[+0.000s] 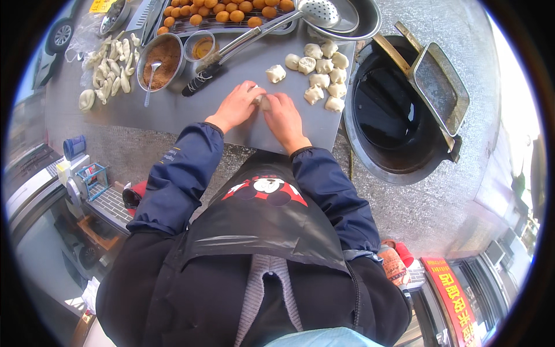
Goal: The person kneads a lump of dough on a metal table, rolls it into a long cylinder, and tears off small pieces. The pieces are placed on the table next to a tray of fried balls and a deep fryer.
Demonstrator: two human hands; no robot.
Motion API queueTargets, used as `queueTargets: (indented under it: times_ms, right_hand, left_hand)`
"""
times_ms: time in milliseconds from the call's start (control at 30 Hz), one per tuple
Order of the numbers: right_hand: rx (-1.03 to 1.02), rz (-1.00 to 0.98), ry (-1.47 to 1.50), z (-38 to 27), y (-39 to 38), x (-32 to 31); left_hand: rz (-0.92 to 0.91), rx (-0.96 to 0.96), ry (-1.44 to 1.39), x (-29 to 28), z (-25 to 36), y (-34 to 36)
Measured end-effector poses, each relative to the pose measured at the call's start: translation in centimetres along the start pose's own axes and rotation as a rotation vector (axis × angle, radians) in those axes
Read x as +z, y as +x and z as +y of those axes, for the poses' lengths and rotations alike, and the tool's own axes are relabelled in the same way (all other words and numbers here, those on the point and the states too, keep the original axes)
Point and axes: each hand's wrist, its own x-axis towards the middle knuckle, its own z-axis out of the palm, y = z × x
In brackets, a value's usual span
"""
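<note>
My left hand (232, 108) and my right hand (284, 121) meet over the front of the metal table (191, 110). Their fingertips pinch a small piece of pale dough (265, 103), mostly hidden by the fingers. One pinched dough ball (276, 73) lies just beyond my right hand, and several more dough balls (321, 66) are grouped to its right. At the left is a pile of raw dough pieces (111, 69). Between that pile and my left hand stands a metal bowl of brown crumbly filling (163, 56) with a spoon (152, 81) in it.
A see-through cup of yellowish liquid (202, 47) stands beside the bowl. Long dark-handled tongs (231, 49) lie diagonally ahead. Browned balls (234, 13) fill a rack tray at the back, near a perforated ladle (319, 13). Right of the table, a wok of dark liquid (384, 104) carries a rectangular strainer (440, 87).
</note>
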Motion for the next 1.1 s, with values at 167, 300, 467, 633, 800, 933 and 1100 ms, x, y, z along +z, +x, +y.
queueTargets:
  times_ms: [167, 300, 467, 633, 800, 933, 1100]
  right_hand:
    - [0.13, 0.081, 0.171, 3.0, -4.0, -4.0]
    - [0.175, 0.232, 0.066, 5.5, -6.7, -7.8]
    - [0.249, 0.23, 0.039, 7.5, -7.4, -8.5]
    - [0.245, 0.319, 0.108, 8.0, -7.0, -7.5]
    - [0.18, 0.343, -0.08, 7.5, -7.4, -7.9]
    - [0.232, 0.224, 0.047, 8.1, -6.7, -7.4]
    - [0.219, 0.247, 0.068, 8.9, -6.2, -6.1]
  left_hand:
    - [0.164, -0.016, -0.298, 1.0, 3.4, 1.8]
    - [0.197, -0.001, -0.266, 2.7, 6.6, 6.4]
    - [0.304, 0.134, -0.16, 3.7, 6.8, 8.1]
    - [0.377, 0.024, 0.007, 3.2, 3.2, 6.3]
    - [0.255, -0.066, -0.113, 2.0, 1.4, 6.6]
    - [0.309, -0.057, -0.255, 2.0, 4.3, 4.6]
    - [0.213, 0.201, -0.152, 5.5, 9.6, 4.2]
